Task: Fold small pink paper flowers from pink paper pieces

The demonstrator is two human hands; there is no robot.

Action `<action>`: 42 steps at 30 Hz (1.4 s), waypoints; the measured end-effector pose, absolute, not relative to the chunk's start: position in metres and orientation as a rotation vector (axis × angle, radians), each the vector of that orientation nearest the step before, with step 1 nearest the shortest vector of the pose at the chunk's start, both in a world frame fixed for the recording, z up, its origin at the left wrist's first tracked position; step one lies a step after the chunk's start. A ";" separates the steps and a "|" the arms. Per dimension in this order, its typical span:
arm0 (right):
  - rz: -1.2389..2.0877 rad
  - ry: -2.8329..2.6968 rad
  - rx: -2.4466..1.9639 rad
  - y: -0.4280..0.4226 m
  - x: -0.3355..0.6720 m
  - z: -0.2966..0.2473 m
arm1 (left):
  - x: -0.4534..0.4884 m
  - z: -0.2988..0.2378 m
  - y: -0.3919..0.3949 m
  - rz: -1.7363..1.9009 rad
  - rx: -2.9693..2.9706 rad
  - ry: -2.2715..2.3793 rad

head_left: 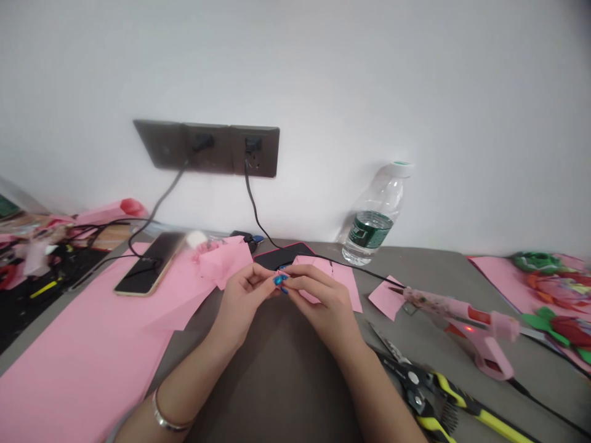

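Note:
Both my hands meet over the middle of the grey table, fingertips pinched around a small shiny blue piece (279, 280). What exactly it is, I cannot make out; the fingers cover part of it. My left hand (244, 299) grips its left side between thumb and fingers. On the other side my right hand (325, 301) holds it with thumb and index finger. Just behind the hands lie pink paper pieces (349, 284) and a black pad with a red edge (295, 248).
Pink sheets (83, 357) and a phone (150, 264) lie left. A water bottle (373, 224) leans at the wall. To the right are a pink glue gun (462, 320) with a lit red light, yellow-black pliers (425, 394) and colourful flower shapes (561, 289). Black cables run from wall sockets (207, 147).

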State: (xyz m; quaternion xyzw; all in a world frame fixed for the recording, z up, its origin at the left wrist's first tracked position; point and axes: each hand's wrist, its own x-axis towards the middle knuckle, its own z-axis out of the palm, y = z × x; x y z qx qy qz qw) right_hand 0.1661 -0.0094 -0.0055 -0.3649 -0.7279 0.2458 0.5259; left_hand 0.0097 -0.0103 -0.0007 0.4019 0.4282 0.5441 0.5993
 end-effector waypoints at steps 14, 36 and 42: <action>1.079 -1.309 -0.850 -0.009 0.164 -0.004 | 0.011 0.003 -0.010 1.219 0.881 0.991; 1.270 -1.381 -0.957 -0.005 0.166 -0.010 | 0.005 0.001 -0.014 1.100 1.396 1.157; 1.288 -1.436 -0.967 -0.006 0.167 -0.007 | 0.005 0.000 -0.012 1.087 1.420 1.159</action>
